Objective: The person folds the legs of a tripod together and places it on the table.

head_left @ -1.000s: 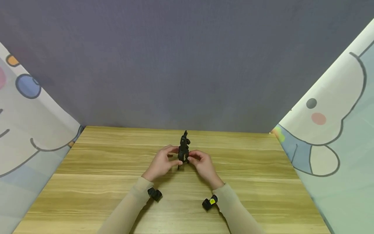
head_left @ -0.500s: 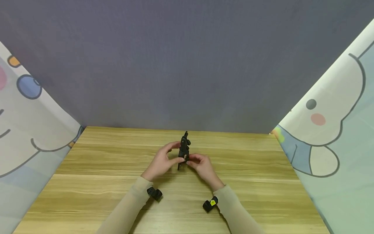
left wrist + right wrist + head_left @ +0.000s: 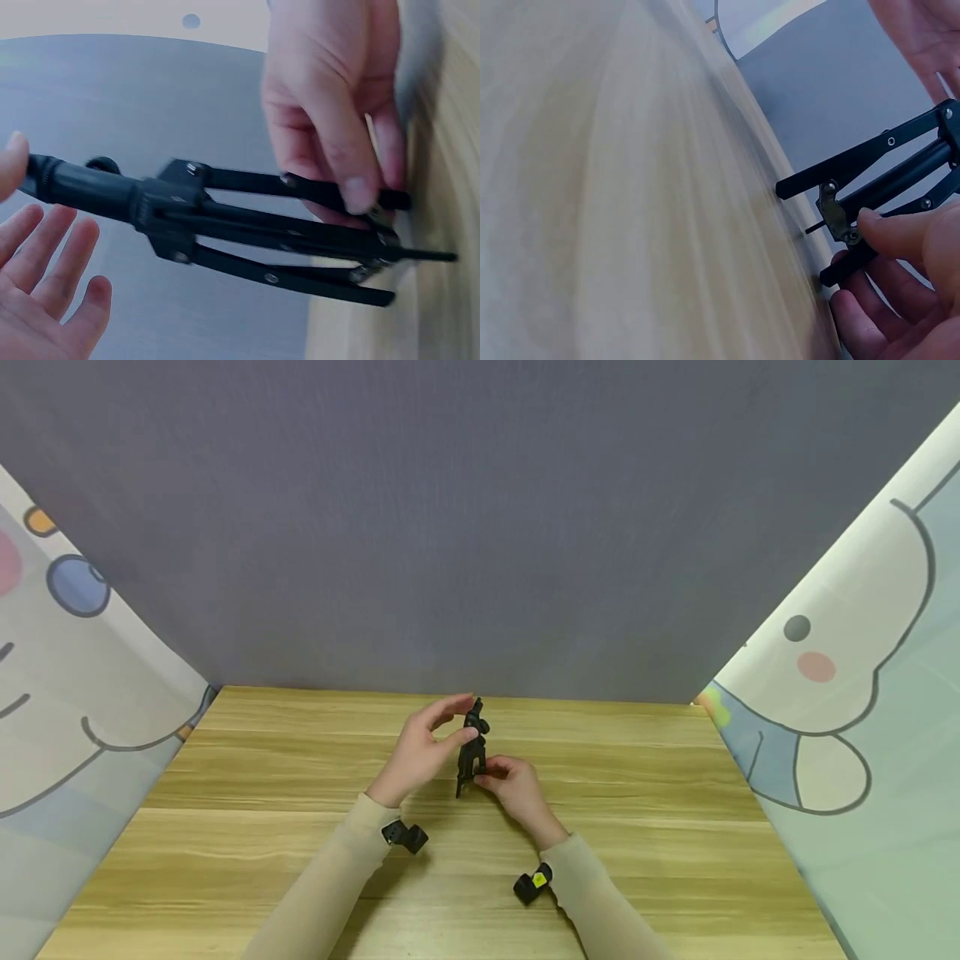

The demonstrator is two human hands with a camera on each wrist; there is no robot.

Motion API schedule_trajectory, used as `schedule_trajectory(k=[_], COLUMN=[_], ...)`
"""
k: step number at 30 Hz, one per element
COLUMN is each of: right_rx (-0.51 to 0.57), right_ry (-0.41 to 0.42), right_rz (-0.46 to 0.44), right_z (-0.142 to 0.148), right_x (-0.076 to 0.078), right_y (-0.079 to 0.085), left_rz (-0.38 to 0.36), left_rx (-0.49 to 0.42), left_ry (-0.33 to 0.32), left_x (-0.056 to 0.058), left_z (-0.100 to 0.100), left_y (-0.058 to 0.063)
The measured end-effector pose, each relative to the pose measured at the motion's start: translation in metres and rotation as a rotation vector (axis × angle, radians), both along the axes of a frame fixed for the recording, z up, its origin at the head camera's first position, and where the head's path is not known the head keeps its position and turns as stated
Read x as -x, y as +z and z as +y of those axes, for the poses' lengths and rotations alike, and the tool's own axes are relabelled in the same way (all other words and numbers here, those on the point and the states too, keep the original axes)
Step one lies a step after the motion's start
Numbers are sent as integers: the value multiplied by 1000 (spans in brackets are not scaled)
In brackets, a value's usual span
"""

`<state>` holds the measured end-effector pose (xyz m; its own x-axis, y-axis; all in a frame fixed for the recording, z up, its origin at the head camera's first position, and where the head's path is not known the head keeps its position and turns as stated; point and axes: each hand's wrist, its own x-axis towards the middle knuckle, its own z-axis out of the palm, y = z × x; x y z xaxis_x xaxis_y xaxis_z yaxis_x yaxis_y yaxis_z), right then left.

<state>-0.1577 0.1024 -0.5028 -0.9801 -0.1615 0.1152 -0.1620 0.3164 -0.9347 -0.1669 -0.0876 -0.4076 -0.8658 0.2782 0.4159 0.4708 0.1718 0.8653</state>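
Observation:
A small black tripod (image 3: 468, 758) stands upright near the middle of the wooden table, its legs partly spread. My right hand (image 3: 521, 789) pinches one lower leg beside a hinged brace; the right wrist view shows the thumb by the metal brace (image 3: 836, 214) and the fingers behind the leg. Around the upper part is my left hand (image 3: 422, 747), its thumb at the tripod's head (image 3: 45, 180). The other left fingers (image 3: 49, 262) are spread, with a gap to the tripod column. Contact of the left index finger is unclear. A thin centre rod (image 3: 431, 256) sticks out below.
The wooden table (image 3: 262, 835) spreads to both sides and in front. Behind it rises a grey backdrop (image 3: 465, 527). Cartoon-printed panels (image 3: 840, 760) stand at the left and right. A black wrist camera (image 3: 405, 836) sits on each sleeve.
My left hand has moved from the tripod's lower part up to its top. The right hand stays at the lower leg, shifted slightly. The tripod has barely moved.

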Motion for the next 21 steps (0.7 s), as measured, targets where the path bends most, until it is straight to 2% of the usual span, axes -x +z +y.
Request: schedule_trajectory(k=[4, 10, 15, 21], right_rx=[-23, -42, -42, -49], right_ry=[-8, -30, -51, -61], right_rz=[22, 50, 69, 106], right_z=[-1, 3, 15, 33], right_x=[0, -1, -2, -3], right_y=[1, 2, 6, 16], left_rz=[-27, -42, -13, -8], left_rx=[1, 0, -20, -35], left_ry=[9, 30, 53, 48], left_x=[-1, -3, -4, -3], left_z=[1, -4, -16, -32], left_y=[7, 11, 7, -1])
